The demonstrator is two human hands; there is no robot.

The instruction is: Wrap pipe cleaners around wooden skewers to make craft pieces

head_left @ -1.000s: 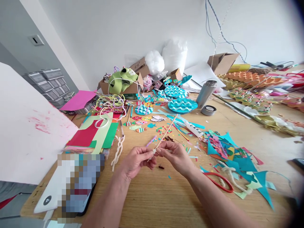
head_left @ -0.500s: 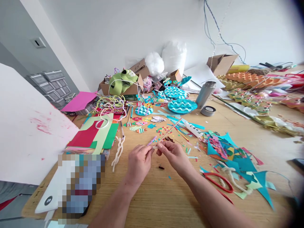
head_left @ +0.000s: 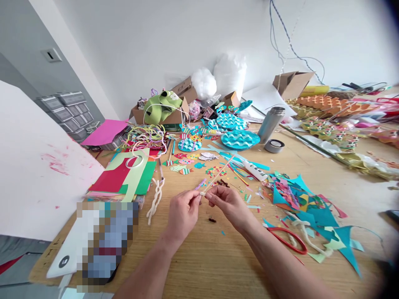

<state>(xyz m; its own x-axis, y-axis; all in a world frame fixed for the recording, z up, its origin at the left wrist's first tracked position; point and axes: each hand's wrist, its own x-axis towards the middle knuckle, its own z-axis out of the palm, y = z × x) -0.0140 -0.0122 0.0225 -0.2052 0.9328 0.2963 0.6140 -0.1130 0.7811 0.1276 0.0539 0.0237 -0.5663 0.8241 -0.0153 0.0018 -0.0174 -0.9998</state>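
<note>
Close together above the table, my left hand (head_left: 183, 211) and my right hand (head_left: 230, 207) both pinch a thin pale strip (head_left: 220, 174). It slants up and to the right from my fingertips. A small whitish bit (head_left: 203, 193) at its near end shows between the two thumbs; whether it is rolled or folded, I cannot tell. Just beyond my fingers lie a purple twisted piece (head_left: 200, 184) and dark brown fuzzy bits (head_left: 223, 183). Another brown bit (head_left: 212, 220) lies below my hands.
Red-handled scissors (head_left: 289, 238) and teal paper scraps (head_left: 318, 216) lie at right. A glue tube (head_left: 254, 170), paper fish (head_left: 186, 170), a steel flask (head_left: 272, 124) and blue wavy-topped plates (head_left: 240, 140) stand or lie beyond. Left are coloured sheets (head_left: 106, 178) and a white braid (head_left: 154, 201).
My fingers have shifted slightly on the strip, and its far end has swung a little to the left. The whitish bit between my fingertips now shows more clearly.
</note>
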